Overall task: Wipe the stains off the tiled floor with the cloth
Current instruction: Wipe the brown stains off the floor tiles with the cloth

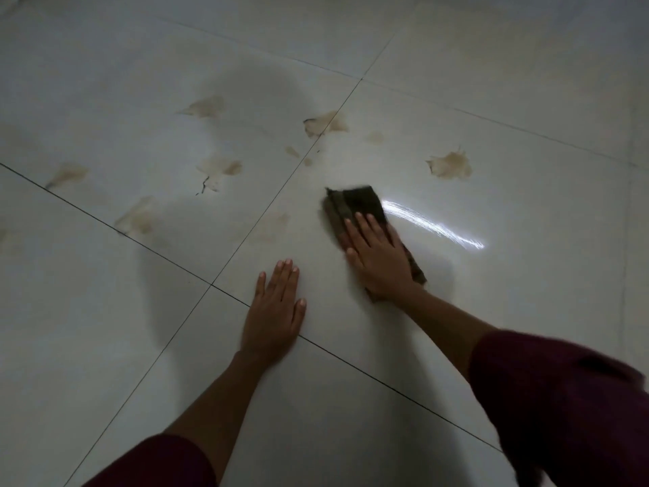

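1. The cloth [354, 205], dark with a brownish folded edge, is laid flat on the tiled floor [491, 293], just right of a grout line crossing. No brand, label or writing can be read on it.
2. The cloth is pressed down by the right hand [377, 258]; its fingers [365, 228] are spread flat and wide over the fabric, not curled around it. The near half of the cloth is hidden under the palm, with only a frayed corner seen beside the wrist.
3. The left hand [275, 304] is laid palm-down on the bare tile, fingers held close together and straight, nothing held. It is near the cloth but apart from it.
4. Brown stains are seen beyond the hands: one [451, 165] far right of the cloth, one [325, 124] across a grout line, and others [217, 170] scattered to the left. A faint smear [272, 224] just left of the cloth is hard to make out.
5. A bright curved glare [432, 223] is seen on the tile right of the cloth.
6. Dark red sleeves [562, 398] are cut off by the lower edge. The scene is dim and the edges are blurred, so finer detail cannot be told.
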